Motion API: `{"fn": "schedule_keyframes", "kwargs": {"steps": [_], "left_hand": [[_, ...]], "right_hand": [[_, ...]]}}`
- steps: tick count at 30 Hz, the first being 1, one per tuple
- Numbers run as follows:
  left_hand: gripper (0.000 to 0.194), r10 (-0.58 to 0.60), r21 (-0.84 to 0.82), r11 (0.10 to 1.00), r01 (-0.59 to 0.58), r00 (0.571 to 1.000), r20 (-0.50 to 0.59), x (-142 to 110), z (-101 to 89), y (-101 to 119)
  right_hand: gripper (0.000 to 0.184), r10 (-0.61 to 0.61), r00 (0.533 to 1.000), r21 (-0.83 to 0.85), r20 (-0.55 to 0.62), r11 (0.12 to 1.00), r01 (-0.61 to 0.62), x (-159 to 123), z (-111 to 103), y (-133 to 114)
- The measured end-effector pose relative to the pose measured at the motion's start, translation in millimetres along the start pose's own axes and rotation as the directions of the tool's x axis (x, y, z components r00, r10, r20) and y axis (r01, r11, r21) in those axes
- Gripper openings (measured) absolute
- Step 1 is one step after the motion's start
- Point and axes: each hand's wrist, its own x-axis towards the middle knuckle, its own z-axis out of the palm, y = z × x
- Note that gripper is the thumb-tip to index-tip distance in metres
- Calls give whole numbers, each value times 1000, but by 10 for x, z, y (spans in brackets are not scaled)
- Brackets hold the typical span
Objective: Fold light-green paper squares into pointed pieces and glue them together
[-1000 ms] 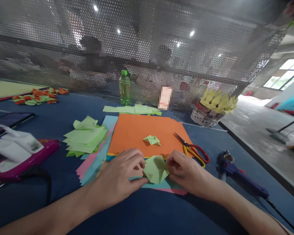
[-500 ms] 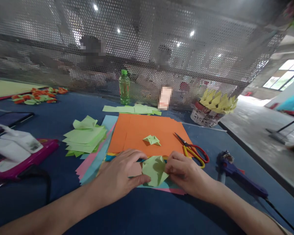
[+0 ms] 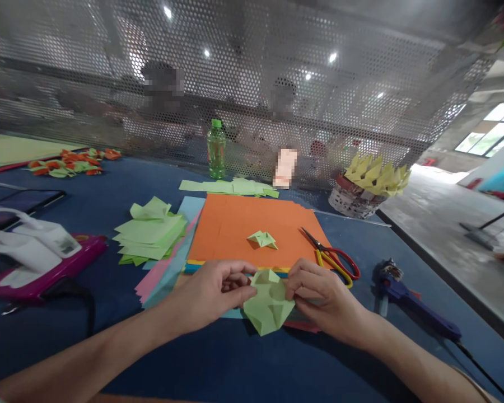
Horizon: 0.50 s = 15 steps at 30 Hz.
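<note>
A creased light-green square of paper (image 3: 267,308) is held up between my two hands, above the front edge of the paper stack. My left hand (image 3: 218,288) pinches its left upper edge between thumb and fingers. On the opposite side, my right hand (image 3: 323,294) has its fingertips closed on the right edge. Just beyond lies a small folded green paper piece (image 3: 263,239) on an orange sheet (image 3: 231,224). Scissors with red and yellow handles (image 3: 330,254) rest on the right edge of that sheet.
Green paper squares (image 3: 151,232) are piled at left, near a magenta power strip (image 3: 82,254) with white chargers. A glue gun (image 3: 420,310) lies at right. Behind stand a green bottle (image 3: 217,151) and a basket with yellow folded points (image 3: 357,193), before a perforated metal screen (image 3: 243,67).
The green paper has turned between my hands, and one corner now points down toward me. My left fingers have curled in closer on it. The view has shifted slightly.
</note>
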Motion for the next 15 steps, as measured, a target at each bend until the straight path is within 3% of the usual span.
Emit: {"fn": "schedule_keyframes", "kwargs": {"steps": [3, 10, 15], "left_hand": [[34, 30, 23, 999, -30, 1000, -3, 16, 9, 6], [41, 35, 69, 997, -28, 994, -106, 60, 35, -85], [40, 36, 135, 991, -25, 996, -83, 35, 3, -28]], "right_hand": [[35, 10, 1000, 19, 19, 1000, -11, 7, 7, -36], [39, 47, 996, -90, 70, 995, -41, -12, 18, -41], [47, 54, 997, -105, 63, 993, -47, -24, 26, -17]]}}
